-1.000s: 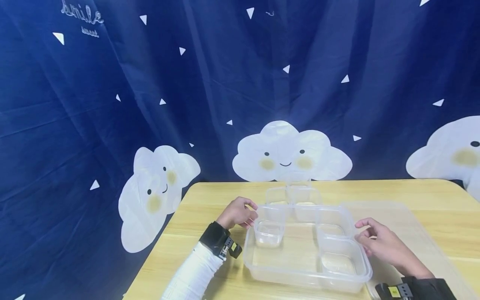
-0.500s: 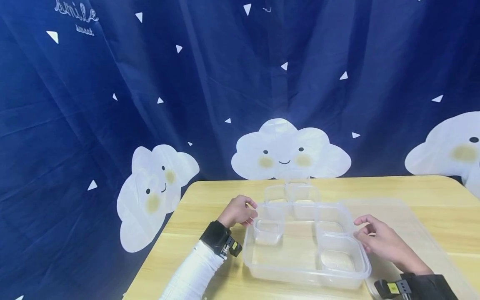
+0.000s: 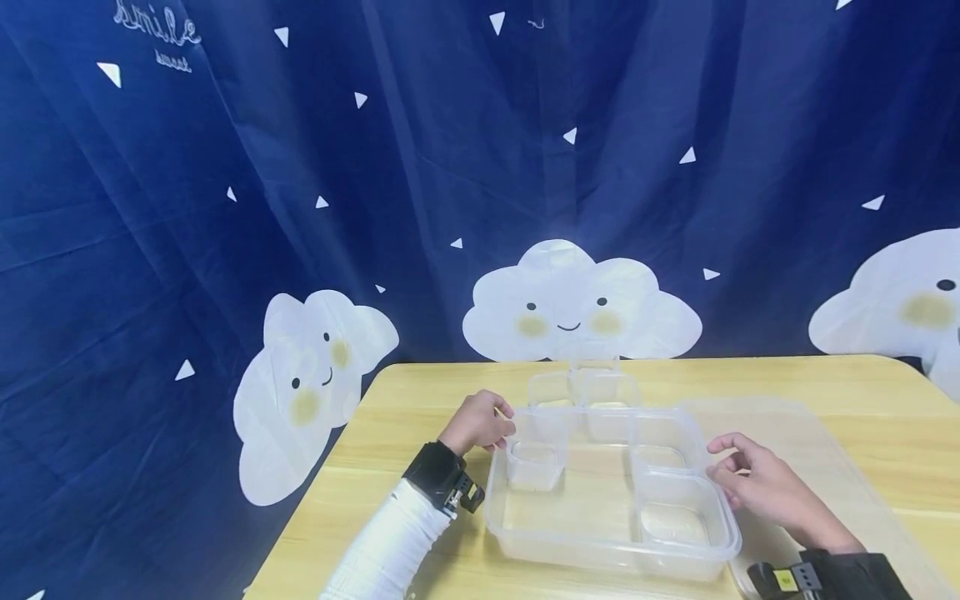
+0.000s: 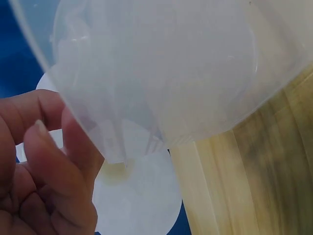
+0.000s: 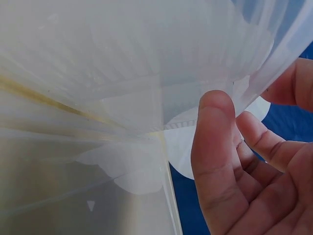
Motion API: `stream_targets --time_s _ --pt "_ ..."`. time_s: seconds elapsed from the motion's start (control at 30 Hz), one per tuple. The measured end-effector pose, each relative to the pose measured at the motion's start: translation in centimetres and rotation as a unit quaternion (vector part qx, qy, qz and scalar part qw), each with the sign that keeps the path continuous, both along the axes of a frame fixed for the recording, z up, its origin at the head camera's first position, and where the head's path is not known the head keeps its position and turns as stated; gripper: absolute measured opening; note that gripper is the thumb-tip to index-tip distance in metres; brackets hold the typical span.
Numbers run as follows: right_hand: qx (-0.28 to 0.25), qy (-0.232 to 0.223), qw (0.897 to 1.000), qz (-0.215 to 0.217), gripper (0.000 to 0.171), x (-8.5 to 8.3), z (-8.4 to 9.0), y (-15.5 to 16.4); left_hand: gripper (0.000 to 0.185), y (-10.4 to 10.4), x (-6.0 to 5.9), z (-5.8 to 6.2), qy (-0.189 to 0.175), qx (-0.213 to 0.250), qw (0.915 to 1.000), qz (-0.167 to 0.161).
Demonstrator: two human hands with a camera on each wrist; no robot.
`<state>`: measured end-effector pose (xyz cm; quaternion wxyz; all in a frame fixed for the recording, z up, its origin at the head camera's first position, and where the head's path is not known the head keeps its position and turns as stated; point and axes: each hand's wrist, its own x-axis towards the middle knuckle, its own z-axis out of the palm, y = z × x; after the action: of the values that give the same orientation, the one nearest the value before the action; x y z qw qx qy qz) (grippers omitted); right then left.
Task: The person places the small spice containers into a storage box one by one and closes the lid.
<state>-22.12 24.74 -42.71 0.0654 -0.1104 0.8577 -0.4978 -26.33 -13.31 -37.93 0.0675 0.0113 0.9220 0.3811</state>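
Note:
A large clear plastic box [image 3: 570, 546] stands on the table with small clear tubs in it. One small tub [image 3: 536, 467] is at its back left corner. Along the right side are a back tub [image 3: 663, 454] and a front tub [image 3: 675, 517]. My left hand [image 3: 480, 421] is at the box's back left, fingers loosely bent beside the clear wall [image 4: 161, 73]. At the right side my right hand [image 3: 757, 479] lies against the outside, thumb and fingers relaxed near the clear wall [image 5: 122, 63]. Neither hand grips the box.
Behind the box stand more small clear tubs [image 3: 553, 387] near the table's back edge. A flat translucent lid [image 3: 795, 442] lies on the wooden table [image 3: 420, 400] at the right, partly under my right arm. A blue curtain [image 3: 420, 167] with clouds hangs behind.
Almost nothing differs. The head view shifts slightly, and both hands stay beside the box.

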Motion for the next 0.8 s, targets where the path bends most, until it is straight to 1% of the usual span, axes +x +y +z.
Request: stream_targets --time_s 0.37,0.6,0.8 --pt "0.009 -0.003 1.0 -0.002 0.038 -0.04 0.03 -0.04 0.014 -0.03 0.05 -0.2 0.009 0.003 0.9999 0.008" --pt "0.003 -0.006 1.0 0.0 0.038 -0.01 0.05 -0.03 0.019 -0.11 0.11 -0.35 0.016 0.012 0.9997 0.009" --pt "-0.005 -0.003 1.0 0.006 0.037 0.08 0.11 -0.02 0.014 -0.07 0.12 -0.51 0.028 0.002 0.9996 0.009"
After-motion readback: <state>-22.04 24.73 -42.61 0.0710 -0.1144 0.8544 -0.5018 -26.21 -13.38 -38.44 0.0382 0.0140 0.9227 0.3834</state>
